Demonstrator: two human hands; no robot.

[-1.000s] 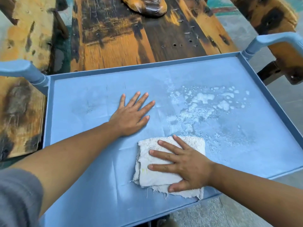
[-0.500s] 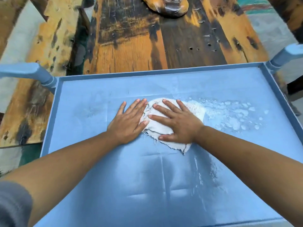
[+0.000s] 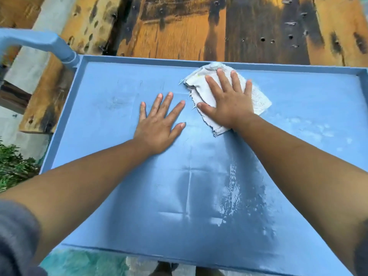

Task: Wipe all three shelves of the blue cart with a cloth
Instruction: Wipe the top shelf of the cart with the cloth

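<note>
A person's right hand is pressing flat, fingers spread wide and not curled, on a crumpled white cloth at the far edge of the blue cart's top shelf; the cloth's far corner is touching the shelf's raised far rim, and its frayed near corner is showing below the wrist. Just beside it, the left hand is lying open, palm down and fingers fanned, directly on the bare shelf, holding nothing. Both bare forearms are reaching in from the near side; a grey sleeve is showing at lower left. A whitish streak of residue is running along the shelf beneath the right forearm, and paler flecks are lying to the right. The cart's blue handle is curving off the far-left corner. Beyond the cart, weathered, dark-stained wooden planks are filling the background. Greenery is showing at the left edge.
</note>
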